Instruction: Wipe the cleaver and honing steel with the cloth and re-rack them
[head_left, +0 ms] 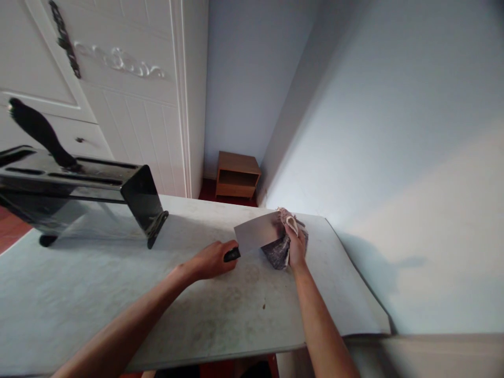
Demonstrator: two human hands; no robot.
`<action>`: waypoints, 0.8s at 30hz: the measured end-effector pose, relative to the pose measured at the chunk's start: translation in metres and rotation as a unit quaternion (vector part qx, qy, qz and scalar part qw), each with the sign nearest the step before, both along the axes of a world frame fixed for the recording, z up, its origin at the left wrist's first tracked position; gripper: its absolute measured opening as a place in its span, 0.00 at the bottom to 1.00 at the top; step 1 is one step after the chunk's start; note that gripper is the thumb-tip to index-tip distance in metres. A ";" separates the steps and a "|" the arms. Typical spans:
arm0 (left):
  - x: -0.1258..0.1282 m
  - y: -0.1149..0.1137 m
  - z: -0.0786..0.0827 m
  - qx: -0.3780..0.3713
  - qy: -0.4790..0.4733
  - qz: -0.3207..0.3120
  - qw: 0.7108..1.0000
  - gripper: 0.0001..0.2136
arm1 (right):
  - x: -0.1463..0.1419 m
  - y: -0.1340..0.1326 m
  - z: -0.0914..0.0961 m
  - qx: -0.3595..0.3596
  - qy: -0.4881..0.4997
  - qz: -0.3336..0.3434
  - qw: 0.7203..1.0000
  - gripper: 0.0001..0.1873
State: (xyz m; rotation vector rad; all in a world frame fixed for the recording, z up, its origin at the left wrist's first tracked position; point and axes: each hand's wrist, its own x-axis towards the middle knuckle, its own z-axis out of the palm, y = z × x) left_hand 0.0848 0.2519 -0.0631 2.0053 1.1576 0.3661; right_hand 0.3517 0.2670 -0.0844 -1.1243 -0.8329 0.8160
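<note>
My left hand (214,260) is wrapped round the black handle of a cleaver (254,233), whose wide metal blade points to the right above the table. In my right hand (297,247) is a bunched grey-and-white cloth (279,252). The cloth is folded over the far end of the blade and touches it, so that end is hidden. To the left stands a knife block (142,205) with dark ends and clear sides. One black-handled knife (41,128) sticks up out of its top slots.
Under my hands is a stained white table (189,320), with a small brown speck (264,304) on it. A white wardrobe (137,121) rises behind the knife block. A pale wall (394,131) borders the right side. A small wooden cabinet (238,176) stands on the floor beyond.
</note>
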 end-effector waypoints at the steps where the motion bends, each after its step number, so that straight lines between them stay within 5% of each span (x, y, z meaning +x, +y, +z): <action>1: 0.000 0.000 0.000 0.000 -0.001 0.000 1.000 0.15 | 0.001 0.000 0.001 0.002 0.023 0.002 1.000 0.27; 12: 0.004 0.002 -0.004 -0.009 -0.041 0.045 0.998 0.10 | -0.003 -0.005 0.014 -0.059 0.150 -0.014 0.987 0.28; 24: 0.008 0.001 -0.006 -0.005 -0.069 0.075 0.995 0.07 | -0.018 -0.014 0.023 -0.096 0.163 0.099 0.977 0.30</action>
